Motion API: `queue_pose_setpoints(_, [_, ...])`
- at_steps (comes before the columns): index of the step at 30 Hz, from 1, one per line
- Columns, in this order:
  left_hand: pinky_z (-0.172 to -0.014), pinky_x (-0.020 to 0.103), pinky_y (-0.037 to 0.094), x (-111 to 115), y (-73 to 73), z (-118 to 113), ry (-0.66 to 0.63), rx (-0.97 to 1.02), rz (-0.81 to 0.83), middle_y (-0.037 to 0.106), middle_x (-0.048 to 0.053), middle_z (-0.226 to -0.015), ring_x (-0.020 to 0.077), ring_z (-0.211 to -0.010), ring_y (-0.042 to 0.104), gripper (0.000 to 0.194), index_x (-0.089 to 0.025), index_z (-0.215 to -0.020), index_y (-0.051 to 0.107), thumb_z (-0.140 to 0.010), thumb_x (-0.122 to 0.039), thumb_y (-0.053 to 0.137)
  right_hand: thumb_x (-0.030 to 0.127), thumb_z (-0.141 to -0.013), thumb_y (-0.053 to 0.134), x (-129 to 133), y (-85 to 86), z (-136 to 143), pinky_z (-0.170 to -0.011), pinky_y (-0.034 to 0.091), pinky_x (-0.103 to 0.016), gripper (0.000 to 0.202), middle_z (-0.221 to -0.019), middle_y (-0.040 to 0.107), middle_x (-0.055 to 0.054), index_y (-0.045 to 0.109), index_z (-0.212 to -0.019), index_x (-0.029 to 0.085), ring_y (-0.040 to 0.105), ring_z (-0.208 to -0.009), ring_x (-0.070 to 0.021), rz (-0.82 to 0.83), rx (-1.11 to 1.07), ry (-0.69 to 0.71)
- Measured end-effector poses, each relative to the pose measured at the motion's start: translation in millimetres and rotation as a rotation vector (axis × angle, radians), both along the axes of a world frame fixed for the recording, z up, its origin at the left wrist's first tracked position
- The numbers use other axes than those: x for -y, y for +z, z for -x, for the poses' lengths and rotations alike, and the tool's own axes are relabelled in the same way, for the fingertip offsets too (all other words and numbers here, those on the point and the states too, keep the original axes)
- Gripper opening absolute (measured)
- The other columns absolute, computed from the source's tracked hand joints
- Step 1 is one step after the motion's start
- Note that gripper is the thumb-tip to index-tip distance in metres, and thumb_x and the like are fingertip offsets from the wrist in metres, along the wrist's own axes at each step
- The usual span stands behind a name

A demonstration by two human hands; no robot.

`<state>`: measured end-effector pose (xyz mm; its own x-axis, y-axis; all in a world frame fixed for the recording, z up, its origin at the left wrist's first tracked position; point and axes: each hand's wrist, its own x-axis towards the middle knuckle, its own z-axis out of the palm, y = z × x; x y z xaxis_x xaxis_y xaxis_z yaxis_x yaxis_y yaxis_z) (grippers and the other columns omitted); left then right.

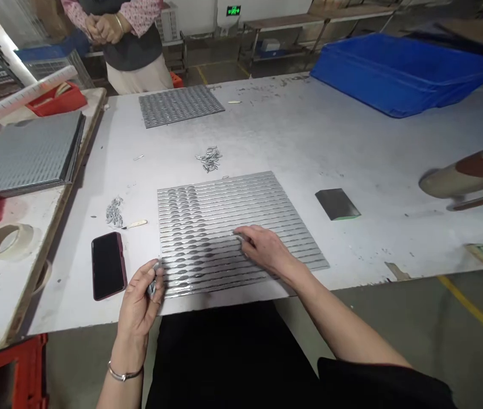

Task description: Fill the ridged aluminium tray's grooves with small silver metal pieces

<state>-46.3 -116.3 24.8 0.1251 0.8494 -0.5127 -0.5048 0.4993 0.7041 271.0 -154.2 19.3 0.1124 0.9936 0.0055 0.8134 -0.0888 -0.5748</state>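
A flat grey panel (245, 199) with rows of thin slits lies at the table's front; dark leaf-shaped marks run in columns along its left part. My left hand (139, 298), by the panel's lower left corner, is closed around small grey pieces (152, 288). Over the panel's middle, my right hand (269, 250) pinches a small grey sliver (238, 234), partly hidden by the fingers. Beyond the panel sits a loose pile of grey slivers (209, 159). Another heap of grey bits (114, 212) lies left of it, near a small knife (136, 224).
A phone (108, 266) lies left of the panel, a dark block (337, 204) right of it. Farther off are a second panel (182, 106), a blue bin (386, 74) and a brown-handled object (467, 173). Stacked panels (28, 150) and a tape roll (9, 240) occupy the left bench. Someone stands opposite, hands clasped (105, 28).
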Motion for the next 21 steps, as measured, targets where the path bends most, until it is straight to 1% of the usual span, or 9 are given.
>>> queue_pose_setpoints(2, [-0.039,0.012,0.04,1,4.1,-2,0.01,-0.015,-0.01,0.07,0.006,-0.078,0.0058,-0.055,0.053,0.038,-0.012,-0.089,0.076,-0.056,-0.019,0.095,0.019,-0.089,0.053,5,-4.6,6,-0.065,0.045,-0.029,0.024,-0.081,0.068,-0.003,0.069,-0.106,0.02,0.06,-0.069,-0.0174,-0.001,-0.155,-0.023])
queue_pose_setpoints(5, [-0.038,0.011,0.039,2,7.7,-8,-0.002,-0.026,-0.012,0.07,0.005,-0.077,0.0049,-0.054,0.051,0.036,-0.012,-0.086,0.075,-0.056,-0.02,0.095,0.028,-0.09,0.058,15,-16.0,22,-0.064,0.05,-0.028,0.014,-0.075,0.071,-0.001,0.068,-0.097,0.021,0.066,-0.068,-0.0176,0.084,-0.487,-0.022])
queue_pose_setpoints(7, [-0.037,0.01,0.036,3,7.3,-12,-0.029,-0.017,-0.015,0.069,0.005,-0.077,0.0042,-0.054,0.05,0.037,-0.011,-0.086,0.075,-0.056,-0.021,0.096,0.03,-0.091,0.059,20,-23.2,34,-0.062,0.051,-0.027,0.013,-0.073,0.071,-0.001,0.068,-0.092,0.021,0.068,-0.066,-0.0175,0.109,-0.578,-0.01])
queue_pose_setpoints(10, [-0.038,0.01,0.034,3,4.4,-18,-0.065,-0.006,-0.012,0.069,0.005,-0.078,0.004,-0.054,0.049,0.037,-0.011,-0.087,0.075,-0.058,-0.022,0.095,0.026,-0.093,0.057,24,-27.6,45,-0.063,0.049,-0.028,0.016,-0.072,0.069,-0.001,0.067,-0.082,0.02,0.066,-0.067,-0.0173,0.012,-0.436,0.033])
queue_pose_setpoints(12, [-0.038,0.01,0.035,4,2.5,-21,-0.073,-0.011,-0.001,0.069,0.005,-0.078,0.0041,-0.055,0.05,0.036,-0.011,-0.088,0.075,-0.059,-0.022,0.094,0.019,-0.092,0.056,25,-26.5,47,-0.065,0.048,-0.028,0.015,-0.074,0.068,-0.002,0.067,-0.082,0.019,0.064,-0.069,-0.0167,-0.074,-0.326,0.033])
queue_pose_setpoints(14, [-0.039,0.011,0.035,4,1.3,-22,-0.077,-0.023,0.006,0.07,0.006,-0.079,0.0042,-0.055,0.05,0.035,-0.012,-0.088,0.074,-0.06,-0.021,0.094,0.014,-0.09,0.055,25,-24.8,49,-0.063,0.047,-0.026,0.014,-0.075,0.068,-0.001,0.068,-0.086,0.019,0.063,-0.067,-0.0156,-0.107,-0.309,0.012])
queue_pose_setpoints(16, [-0.039,0.011,0.034,5,0.9,-23,-0.079,-0.035,0.003,0.07,0.006,-0.078,0.0043,-0.054,0.049,0.035,-0.012,-0.087,0.074,-0.06,-0.022,0.094,0.013,-0.09,0.057,23,-24.8,52,-0.06,0.048,-0.025,0.013,-0.074,0.069,0.0,0.068,-0.089,0.019,0.063,-0.064,-0.0141,-0.117,-0.361,0.011])
queue_pose_setpoints(19, [-0.038,0.011,0.033,5,1.2,-23,-0.077,-0.043,-0.001,0.069,0.006,-0.076,0.0045,-0.054,0.048,0.036,-0.012,-0.085,0.074,-0.058,-0.023,0.095,0.013,-0.093,0.057,17,-32.0,61,-0.066,0.053,-0.024,0.013,-0.084,0.073,-0.002,0.069,-0.091,0.019,0.067,-0.072,-0.0147,-0.245,-0.39,0.097])
queue_pose_setpoints(21, [-0.039,0.011,0.033,5,1.5,-23,-0.076,-0.041,0.005,0.069,0.006,-0.075,0.0046,-0.054,0.048,0.037,-0.012,-0.085,0.074,-0.057,-0.023,0.095,0.012,-0.096,0.054,12,-41.0,65,-0.074,0.057,-0.027,0.017,-0.094,0.076,-0.006,0.07,-0.094,0.018,0.069,-0.084,-0.017,-0.389,-0.304,0.191])
